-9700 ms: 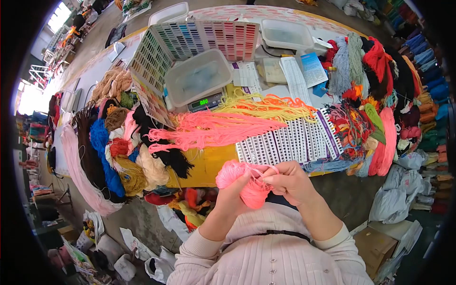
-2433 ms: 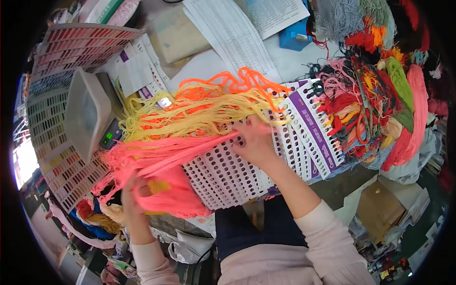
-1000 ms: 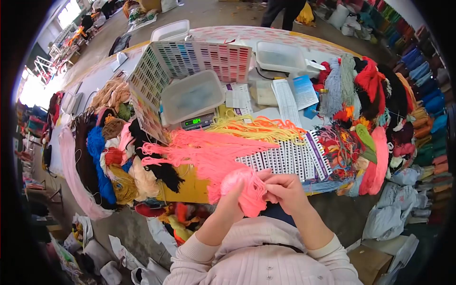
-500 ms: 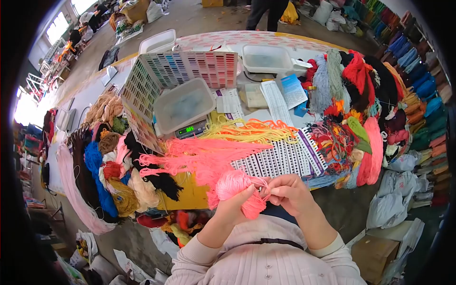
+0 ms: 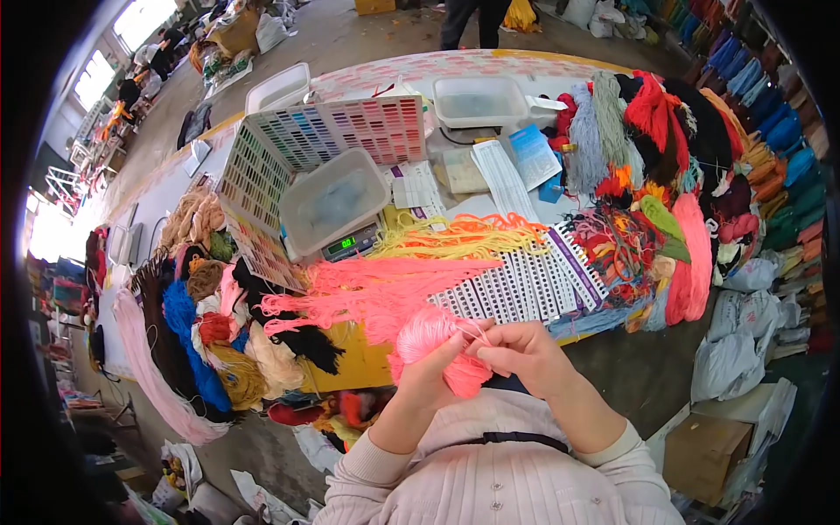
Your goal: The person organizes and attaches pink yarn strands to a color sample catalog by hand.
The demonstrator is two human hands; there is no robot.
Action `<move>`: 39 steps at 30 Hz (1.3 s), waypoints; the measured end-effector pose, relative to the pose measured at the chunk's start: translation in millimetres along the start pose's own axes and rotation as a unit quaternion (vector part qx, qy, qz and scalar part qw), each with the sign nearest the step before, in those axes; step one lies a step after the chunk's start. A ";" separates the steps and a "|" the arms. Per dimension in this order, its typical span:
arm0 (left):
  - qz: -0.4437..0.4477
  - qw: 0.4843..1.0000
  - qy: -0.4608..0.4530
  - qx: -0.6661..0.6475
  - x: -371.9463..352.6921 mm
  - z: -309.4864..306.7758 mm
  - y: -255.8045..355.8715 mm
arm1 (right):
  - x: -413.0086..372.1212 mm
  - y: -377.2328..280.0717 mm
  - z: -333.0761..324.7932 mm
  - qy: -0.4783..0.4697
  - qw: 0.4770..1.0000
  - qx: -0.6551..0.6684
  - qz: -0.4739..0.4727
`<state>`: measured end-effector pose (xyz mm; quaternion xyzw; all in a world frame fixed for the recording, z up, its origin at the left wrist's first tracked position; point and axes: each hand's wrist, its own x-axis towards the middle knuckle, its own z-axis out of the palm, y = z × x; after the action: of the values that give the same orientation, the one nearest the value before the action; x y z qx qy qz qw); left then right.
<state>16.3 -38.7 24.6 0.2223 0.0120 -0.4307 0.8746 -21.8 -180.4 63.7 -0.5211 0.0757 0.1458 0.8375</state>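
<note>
A bundle of pink yarn (image 5: 422,337) is held close to my body, with my left hand (image 5: 427,376) closed around it. My right hand (image 5: 516,354) pinches strands at the bundle's right end, its thumb and fingertips pressed together. Just beyond, loose pink yarn (image 5: 376,284) spreads over the table's near edge. Beside it lie yellow and orange strands (image 5: 455,236) and white cards with rows of holes (image 5: 507,293).
A folding colour chart (image 5: 341,131) stands behind a plastic tub (image 5: 337,206) on a digital scale (image 5: 350,245). Another tub (image 5: 481,103) sits farther back. Coloured yarn heaps (image 5: 206,297) flank the left, more hanks (image 5: 691,254) the right. A person (image 5: 472,22) stands beyond the table.
The right hand has shifted slightly left, nearer the pink bundle, and its fingers are drawn in more closely. The view has tilted a little. The scale reading went from 0.05 to 0.01.
</note>
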 end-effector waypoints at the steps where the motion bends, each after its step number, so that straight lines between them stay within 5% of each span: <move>1: 0.007 1.000 -0.011 -0.006 0.9 -0.8 -1.2 | 0.0 0.9 -1.5 -0.004 1.000 -0.005 -0.001; 12: -0.008 0.999 0.001 -0.033 8.4 14.0 -1.8 | -3.7 5.7 -12.4 0.044 0.992 0.114 0.025; 18: 0.018 0.997 -0.066 -0.032 7.7 12.9 -2.0 | -2.2 9.1 -15.7 0.030 0.987 0.160 0.015; 21: 0.029 1.000 -0.005 0.000 4.0 15.5 0.6 | -1.1 6.2 -16.0 0.027 0.977 0.205 0.049; 29: -0.002 1.000 0.020 0.018 1.8 5.3 1.4 | 2.7 15.5 -7.1 0.023 0.997 0.068 -0.005; 33: 0.060 0.996 -0.070 -0.014 5.0 -4.6 -6.4 | -0.3 5.9 -19.9 0.035 0.977 0.202 0.051; 36: 0.023 0.998 -0.058 0.025 3.3 -0.2 -4.1 | -3.0 4.3 -22.4 0.052 0.978 0.198 0.035; 39: 0.026 0.993 -0.059 0.097 1.8 1.8 -4.8 | -3.3 7.5 -12.1 0.088 0.994 0.029 0.055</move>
<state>13.5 -43.3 24.1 0.2812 -0.0871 -0.4189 0.8590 -27.0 -188.7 52.8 -0.5020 0.1819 0.1433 0.8333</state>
